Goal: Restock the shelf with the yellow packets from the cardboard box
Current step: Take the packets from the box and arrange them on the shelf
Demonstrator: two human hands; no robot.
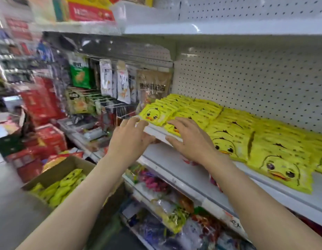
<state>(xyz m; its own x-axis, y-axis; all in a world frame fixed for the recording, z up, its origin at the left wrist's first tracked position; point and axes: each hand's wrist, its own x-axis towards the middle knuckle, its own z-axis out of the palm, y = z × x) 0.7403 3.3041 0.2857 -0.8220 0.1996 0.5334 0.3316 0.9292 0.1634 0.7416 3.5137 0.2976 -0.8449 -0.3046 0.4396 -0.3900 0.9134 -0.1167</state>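
Observation:
Rows of yellow duck-face packets point(261, 141) lie overlapped on the white shelf point(183, 170), running from its left end to the right edge of view. At the left end a yellow packet point(156, 114) lies at the shelf's front edge. My left hand point(131, 139) has its fingers stretched out, the tips touching that packet's near edge and the shelf lip. My right hand point(189, 138) lies flat with spread fingers over the neighbouring packets and the shelf edge. The cardboard box point(66, 166) stands low at the left with several yellow packets point(59, 188) inside.
Hanging snack bags point(120, 82) on wire hooks fill the bay left of the shelf. Red cartons point(46, 127) are stacked further left. A lower shelf point(174, 213) holds mixed bagged goods. A white pegboard point(256, 78) backs the shelf, with another shelf point(229, 27) above.

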